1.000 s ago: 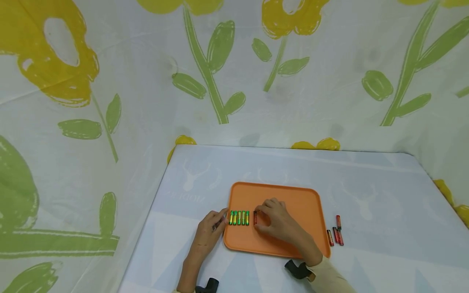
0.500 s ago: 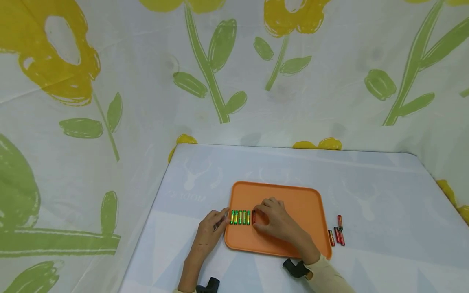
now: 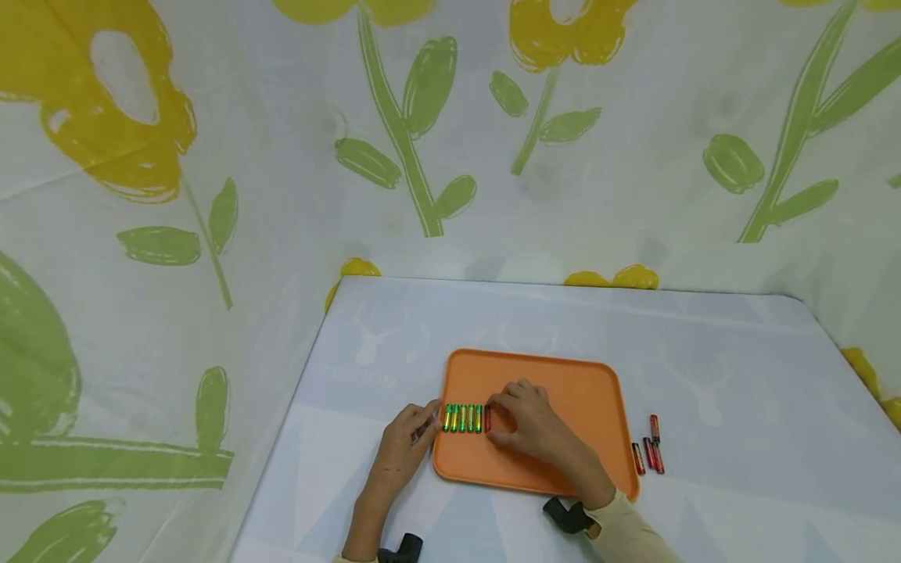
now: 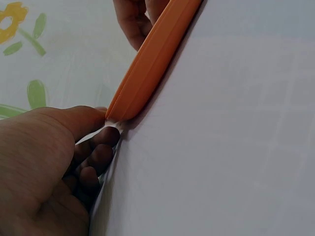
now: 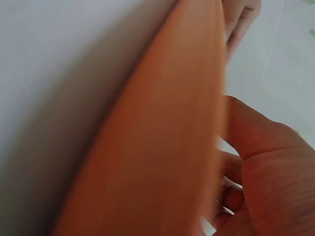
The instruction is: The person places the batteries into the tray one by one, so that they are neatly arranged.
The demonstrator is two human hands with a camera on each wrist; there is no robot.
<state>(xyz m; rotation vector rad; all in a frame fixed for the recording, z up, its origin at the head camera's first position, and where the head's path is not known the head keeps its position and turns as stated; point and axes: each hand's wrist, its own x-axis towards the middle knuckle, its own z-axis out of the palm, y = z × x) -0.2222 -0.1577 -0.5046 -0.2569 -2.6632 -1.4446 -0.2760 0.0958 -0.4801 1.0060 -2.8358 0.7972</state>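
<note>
On an orange tray (image 3: 563,391) lies a row of several green-and-gold batteries (image 3: 462,418), side by side at the left. A red battery (image 3: 488,418) stands in line with them, close to the right end of the row. My right hand (image 3: 528,422) pinches this red battery between thumb and fingers; in the right wrist view the tray wall hides it. At the tray's left edge is my left hand (image 3: 404,446). In the left wrist view its thumb (image 4: 86,118) meets the rim, with curled fingers (image 4: 98,157) just below.
Several loose red batteries (image 3: 651,446) lie on the table right of the tray. The pale patterned table (image 3: 739,375) backs onto a flower-printed curtain (image 3: 598,195). A black wrist mount (image 3: 566,516) sits on the right wrist.
My right hand has slid the red battery left, closing most of the gap to the green-and-gold row. The left hand has stayed at the tray's edge.
</note>
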